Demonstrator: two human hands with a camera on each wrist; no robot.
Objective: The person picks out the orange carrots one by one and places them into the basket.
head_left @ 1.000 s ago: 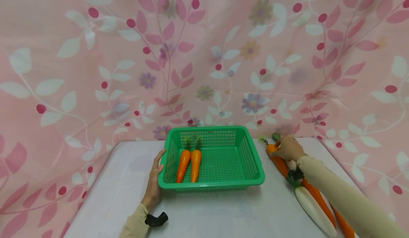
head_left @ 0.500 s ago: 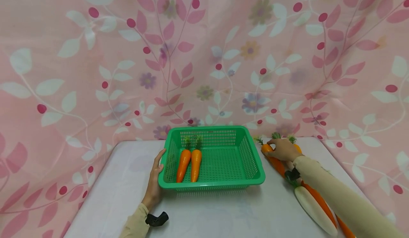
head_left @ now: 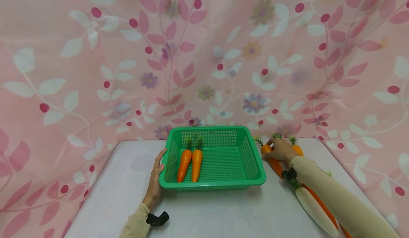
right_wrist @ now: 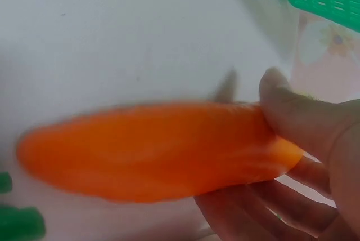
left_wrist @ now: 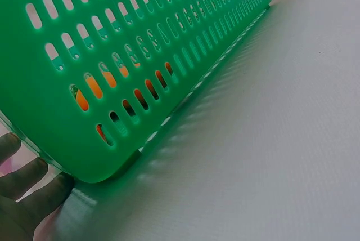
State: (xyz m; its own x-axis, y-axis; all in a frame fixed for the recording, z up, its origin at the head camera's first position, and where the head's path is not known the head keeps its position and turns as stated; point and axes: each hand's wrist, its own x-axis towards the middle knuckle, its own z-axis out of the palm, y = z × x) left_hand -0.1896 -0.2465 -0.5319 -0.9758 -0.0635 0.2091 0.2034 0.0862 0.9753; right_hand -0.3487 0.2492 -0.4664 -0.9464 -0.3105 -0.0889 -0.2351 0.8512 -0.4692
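Near the table's back right, my right hand (head_left: 280, 150) grips an orange carrot (head_left: 275, 164) by its thick top end. In the right wrist view the thumb lies on one side of the carrot (right_wrist: 146, 152) and the fingers pass beneath it. My left hand (head_left: 155, 181) rests against the left side of a green plastic basket (head_left: 217, 184), its fingers fairly straight. The left wrist view shows fingertips touching the basket's outer wall (left_wrist: 129, 44). Inside the basket, on its left half, two carrots with green tops lie side by side: one carrot (head_left: 184, 165) and another carrot (head_left: 197, 165).
Right of the basket, a white radish (head_left: 316, 211) with green leaves lies on the white table (head_left: 223, 213). Further carrots lie partly hidden under my right forearm, one carrot top (head_left: 298, 150) showing beyond it. A pink floral cloth (head_left: 204, 53) hangs behind the table.
My right hand has moved slightly left with the carrot, whose top has come nearer to the basket. Another carrot top has come into sight behind the hand. My left hand stays at the basket.
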